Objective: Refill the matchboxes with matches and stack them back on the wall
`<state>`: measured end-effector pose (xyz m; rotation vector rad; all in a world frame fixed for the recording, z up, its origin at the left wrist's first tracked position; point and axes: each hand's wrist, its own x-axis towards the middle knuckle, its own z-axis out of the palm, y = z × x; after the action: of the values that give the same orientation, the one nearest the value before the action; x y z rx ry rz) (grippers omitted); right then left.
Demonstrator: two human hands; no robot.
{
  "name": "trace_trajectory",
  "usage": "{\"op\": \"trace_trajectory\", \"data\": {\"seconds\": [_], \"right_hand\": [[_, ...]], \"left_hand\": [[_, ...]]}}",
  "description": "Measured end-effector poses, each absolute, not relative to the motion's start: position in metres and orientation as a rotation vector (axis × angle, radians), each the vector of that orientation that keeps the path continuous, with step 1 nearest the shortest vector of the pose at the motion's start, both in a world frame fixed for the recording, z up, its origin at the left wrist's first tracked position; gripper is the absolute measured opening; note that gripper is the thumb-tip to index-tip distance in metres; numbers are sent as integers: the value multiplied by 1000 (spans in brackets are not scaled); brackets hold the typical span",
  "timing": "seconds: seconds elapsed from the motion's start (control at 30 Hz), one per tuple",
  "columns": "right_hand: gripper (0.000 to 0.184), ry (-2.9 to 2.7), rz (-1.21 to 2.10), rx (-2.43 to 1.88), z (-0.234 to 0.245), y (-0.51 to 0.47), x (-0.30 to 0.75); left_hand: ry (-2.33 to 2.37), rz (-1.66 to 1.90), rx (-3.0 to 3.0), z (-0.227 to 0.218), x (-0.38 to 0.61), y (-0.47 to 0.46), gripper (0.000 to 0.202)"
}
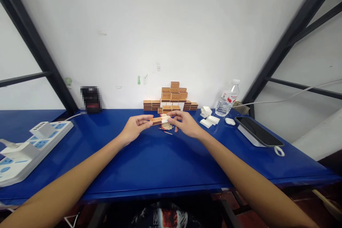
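My left hand [135, 127] and my right hand [185, 123] meet over the middle of the blue table [160, 164], both pinched on one small orange matchbox [159, 119]. The left hand grips its sleeve end; the right hand's fingers are at the pale inner tray end. Under the box lies a small heap of loose matches [167, 127] with red heads. Behind them, against the white wall, stands a stack of matchboxes [172, 99].
White inner trays [210, 118] lie right of my hands, then a water bottle [227, 99], a white earbud case [229, 121] and a phone [258, 131]. A white power strip [29, 146] with plugs fills the left side. Black frame bars slant at both sides.
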<state>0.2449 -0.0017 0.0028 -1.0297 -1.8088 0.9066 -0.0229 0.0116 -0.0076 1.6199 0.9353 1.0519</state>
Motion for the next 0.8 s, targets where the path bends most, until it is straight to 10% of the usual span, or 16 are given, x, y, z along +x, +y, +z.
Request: {"op": "trace_trajectory", "data": {"seconds": [0.57,0.8], "right_hand": [[53,-1613,936,-977,2,-13,221],[86,-1441,926,-976,-9,-25,201]], "left_hand": [[889,1176,1566,-8,-18,7,66],[936,1331,1515,-8,-17,8,66]]}}
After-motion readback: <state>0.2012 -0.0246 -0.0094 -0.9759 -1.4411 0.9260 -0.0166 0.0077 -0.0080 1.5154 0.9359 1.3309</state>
